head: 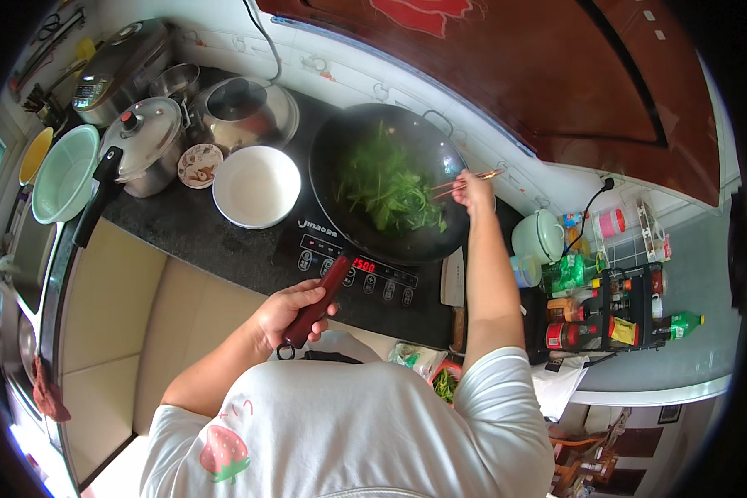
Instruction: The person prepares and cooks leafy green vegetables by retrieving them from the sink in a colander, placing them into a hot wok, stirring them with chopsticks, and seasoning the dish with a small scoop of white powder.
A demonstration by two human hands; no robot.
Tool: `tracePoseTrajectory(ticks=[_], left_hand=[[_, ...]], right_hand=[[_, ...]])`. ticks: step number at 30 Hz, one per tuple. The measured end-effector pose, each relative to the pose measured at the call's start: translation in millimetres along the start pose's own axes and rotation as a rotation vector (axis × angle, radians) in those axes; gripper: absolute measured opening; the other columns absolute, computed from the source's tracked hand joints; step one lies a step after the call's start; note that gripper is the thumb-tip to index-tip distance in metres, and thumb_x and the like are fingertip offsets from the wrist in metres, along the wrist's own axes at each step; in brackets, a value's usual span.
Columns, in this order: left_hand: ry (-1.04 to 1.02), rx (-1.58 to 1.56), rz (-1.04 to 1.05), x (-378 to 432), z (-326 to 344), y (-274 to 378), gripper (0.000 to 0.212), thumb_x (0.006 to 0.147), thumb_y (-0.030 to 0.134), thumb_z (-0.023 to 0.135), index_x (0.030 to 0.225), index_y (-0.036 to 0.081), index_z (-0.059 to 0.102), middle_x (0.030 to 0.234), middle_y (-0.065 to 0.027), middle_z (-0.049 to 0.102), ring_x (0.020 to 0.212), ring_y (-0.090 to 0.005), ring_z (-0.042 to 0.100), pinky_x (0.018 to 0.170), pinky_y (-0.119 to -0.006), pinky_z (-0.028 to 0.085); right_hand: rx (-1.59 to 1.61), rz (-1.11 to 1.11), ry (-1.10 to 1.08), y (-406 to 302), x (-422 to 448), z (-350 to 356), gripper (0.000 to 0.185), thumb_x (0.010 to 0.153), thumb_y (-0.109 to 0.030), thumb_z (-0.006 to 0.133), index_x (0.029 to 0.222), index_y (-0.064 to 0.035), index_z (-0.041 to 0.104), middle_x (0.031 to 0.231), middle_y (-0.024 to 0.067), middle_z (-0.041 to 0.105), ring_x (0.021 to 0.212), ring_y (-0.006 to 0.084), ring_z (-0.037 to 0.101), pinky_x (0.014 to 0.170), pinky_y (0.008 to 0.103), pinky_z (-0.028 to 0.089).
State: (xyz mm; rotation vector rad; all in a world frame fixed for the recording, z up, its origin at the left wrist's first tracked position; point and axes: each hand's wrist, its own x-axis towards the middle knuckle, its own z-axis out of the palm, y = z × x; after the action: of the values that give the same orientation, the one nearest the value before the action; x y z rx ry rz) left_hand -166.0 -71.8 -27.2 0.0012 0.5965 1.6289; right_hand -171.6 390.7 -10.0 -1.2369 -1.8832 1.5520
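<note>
My left hand point(292, 314) is wrapped around the dark red handle point(319, 299) of a black wok point(333, 149). The wok sits on an induction cooker point(386, 277) with a lit red display. Leafy greens point(392, 180) lie heaped in the wok's middle, looking partly wilted under a light haze. Over the wok's right side, my right hand point(471, 192) grips a pair of chopsticks point(448, 188). Their tips point left at the edge of the greens; whether they pinch any leaf is hard to tell. Left of the wok stands a white bowl point(256, 185) with nothing visible in it.
A cleaver point(453, 286) lies right of the cooker, near my right forearm. Further right are a bottle rack point(629, 305) and a pale green pot point(538, 235). A pressure cooker point(146, 146), a lidded steel pan point(236, 115) and a green basin point(66, 174) stand left. A cabinet point(535, 75) overhangs the back.
</note>
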Motion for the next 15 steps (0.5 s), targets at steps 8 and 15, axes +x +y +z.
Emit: tracePoseTrajectory(ticks=[8,15], left_hand=[[0.018,-0.028,-0.01,-1.5,-2.6,-2.3,0.038,0.096,0.02,0.047,0.129,0.008,0.035,0.089,-0.0103,0.056,0.059,-0.0179,0.053,0.046,-0.027,0.045],[0.059,-0.003,-0.02,-3.2,0.5,-1.0,0.04,0.096,0.021,0.045,0.132,0.01,0.033,0.09,-0.0112,0.055,0.057,-0.0173,0.05,0.046,-0.027,0.043]], right_hand=[[0.258,-0.192,-0.06,-40.4,-70.7,62.3,0.019,0.087,-0.018,0.06,0.08,-0.0009,0.06,0.063,0.0105,0.062,0.042,0.016,0.055,0.038,0.0248,0.046],[0.174,-0.471,-0.106,-67.7,-122.5,128.9,0.016,0.086,-0.016,0.061,0.082,-0.0004,0.062,0.065,0.0085,0.064,0.047,0.0125,0.058,0.043,0.0246,0.048]])
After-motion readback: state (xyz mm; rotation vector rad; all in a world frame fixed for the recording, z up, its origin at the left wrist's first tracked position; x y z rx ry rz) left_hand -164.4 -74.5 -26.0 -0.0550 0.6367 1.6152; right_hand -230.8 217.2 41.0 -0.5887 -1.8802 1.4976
